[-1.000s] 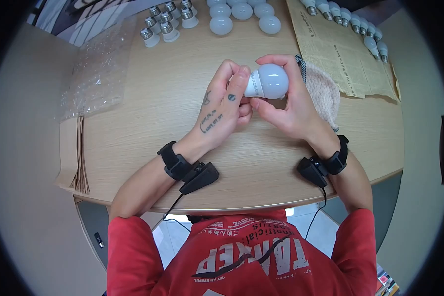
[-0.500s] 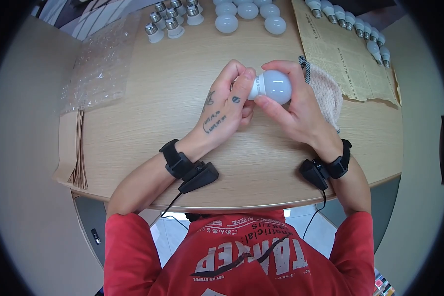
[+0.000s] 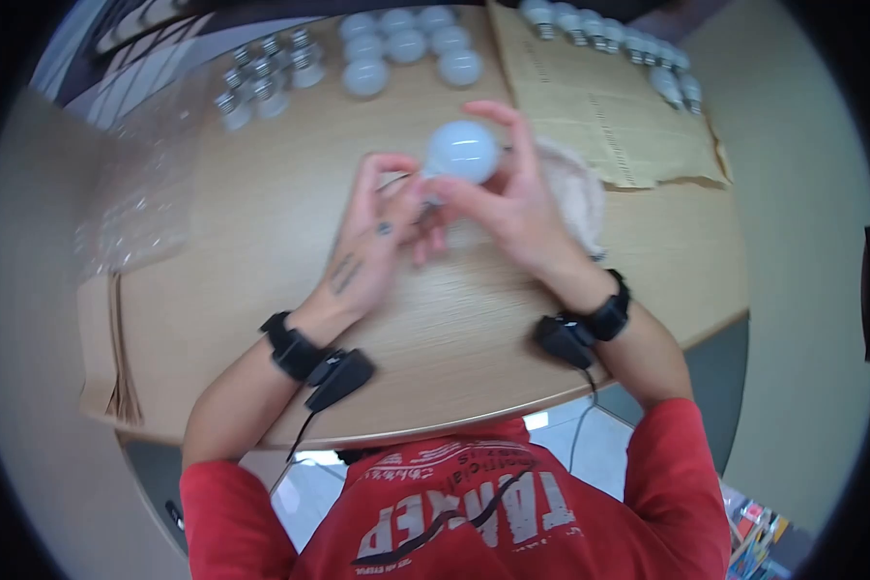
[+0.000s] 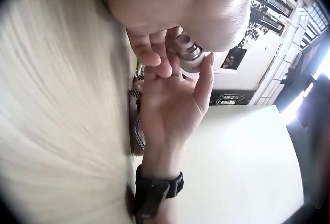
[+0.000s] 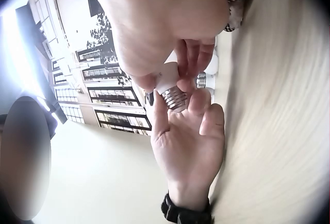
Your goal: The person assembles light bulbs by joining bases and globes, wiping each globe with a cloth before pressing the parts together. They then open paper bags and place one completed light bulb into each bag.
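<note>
One bulb is held by the right hand, its collar pinched between thumb and fingers, while the index finger is raised off the round end and bent. The right forearm is angled inward over the desk, and the palm is turned toward the other hand. The left hand is brought in from the opposite side at the bulb's screw end, its fingers loosely bent and spread about the metal; whether the metal is touched by them cannot be told. Both hands are raised above the desk. A black strap is worn on each wrist, two straps in all.

Just right of the right hand, one cloth is partly hidden by it. Straight beyond the hands, eight globes are grouped. Beyond the left hand and to its left, eight bases are stood with their threads up. Beyond the right hand and to its right, ten small bulbs are laid on one sheet of paper, eight in a row and two in front. Well left of the left hand, clear plastic is spread, with folded brown paper nearer the person.
</note>
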A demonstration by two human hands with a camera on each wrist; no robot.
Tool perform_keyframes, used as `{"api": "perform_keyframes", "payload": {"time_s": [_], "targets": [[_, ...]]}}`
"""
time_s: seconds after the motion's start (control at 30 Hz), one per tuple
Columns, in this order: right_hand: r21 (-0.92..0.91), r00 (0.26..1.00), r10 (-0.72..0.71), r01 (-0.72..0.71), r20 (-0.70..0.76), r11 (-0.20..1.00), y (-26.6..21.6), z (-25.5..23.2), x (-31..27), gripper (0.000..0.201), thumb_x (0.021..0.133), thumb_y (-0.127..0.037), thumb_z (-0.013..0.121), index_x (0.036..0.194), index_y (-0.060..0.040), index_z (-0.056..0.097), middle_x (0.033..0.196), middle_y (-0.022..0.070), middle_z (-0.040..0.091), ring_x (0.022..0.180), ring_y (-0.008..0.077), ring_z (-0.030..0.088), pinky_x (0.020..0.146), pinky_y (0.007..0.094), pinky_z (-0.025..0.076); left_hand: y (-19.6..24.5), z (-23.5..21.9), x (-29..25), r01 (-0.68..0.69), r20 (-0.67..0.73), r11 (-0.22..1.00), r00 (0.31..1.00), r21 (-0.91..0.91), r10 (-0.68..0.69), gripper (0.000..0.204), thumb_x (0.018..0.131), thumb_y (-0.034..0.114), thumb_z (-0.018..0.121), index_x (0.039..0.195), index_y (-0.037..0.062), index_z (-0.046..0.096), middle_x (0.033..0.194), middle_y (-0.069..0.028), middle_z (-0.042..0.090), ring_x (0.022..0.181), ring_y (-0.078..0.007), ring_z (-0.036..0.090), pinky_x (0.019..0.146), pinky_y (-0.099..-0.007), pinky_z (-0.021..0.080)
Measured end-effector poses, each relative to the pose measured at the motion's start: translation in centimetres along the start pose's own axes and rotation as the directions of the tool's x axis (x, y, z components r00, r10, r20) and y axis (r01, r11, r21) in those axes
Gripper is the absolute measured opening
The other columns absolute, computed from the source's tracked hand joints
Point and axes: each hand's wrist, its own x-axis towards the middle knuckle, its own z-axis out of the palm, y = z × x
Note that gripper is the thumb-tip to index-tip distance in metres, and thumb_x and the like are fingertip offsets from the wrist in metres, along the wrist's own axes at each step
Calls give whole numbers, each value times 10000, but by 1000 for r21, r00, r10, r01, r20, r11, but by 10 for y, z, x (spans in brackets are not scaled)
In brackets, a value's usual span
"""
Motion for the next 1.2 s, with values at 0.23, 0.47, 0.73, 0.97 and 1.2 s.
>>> {"api": "perform_keyframes", "payload": {"time_s": [0.23,0.47,0.73,0.97,1.2], "targets": [[-403,956,-275,214,-99,890,-80,-52,7,608,828,-92,773,1348,-68,457,1058,96,636,818,158,671,706,269,560,-3,-7,5,-14,-9,998,1000,-64,14,256,1036,288,435,1205,103,385,892,-87,586,695,-136,576,560,-240,458],[-913,898,-172,-391,-406,115,-83,-262,35,680,796,-262,794,1370,-55,494,1023,176,673,892,260,683,783,379,534,-2,-6,5,-4,0,1000,1000,-22,4,203,1033,211,434,1194,96,387,874,-73,572,672,-117,557,559,-230,452],[-895,915,-161,-398,-371,-200,-50,-331,57,593,870,-339,699,1350,-70,478,1090,232,664,1020,407,634,883,473,498,-1,-2,4,5,-6,1000,1000,25,-5,211,1027,213,456,1180,90,381,855,-77,566,644,-128,549,550,-235,443],[-858,888,-164,-458,-430,-233,-53,-334,63,578,938,-409,598,1395,-89,449,1134,274,642,1055,434,614,883,491,489,-2,-2,3,5,-2,999,1000,47,-5,227,1024,232,468,1173,88,376,835,-76,557,633,-131,545,541,-237,438],[-833,902,-264,-420,-341,-360,-46,-351,61,596,920,-462,602,1387,-129,441,1056,210,679,976,378,662,825,476,528,-3,-3,3,3,5,998,1000,61,-3,256,1027,270,471,1176,89,369,825,-75,552,636,-129,546,538,-234,442]]}}
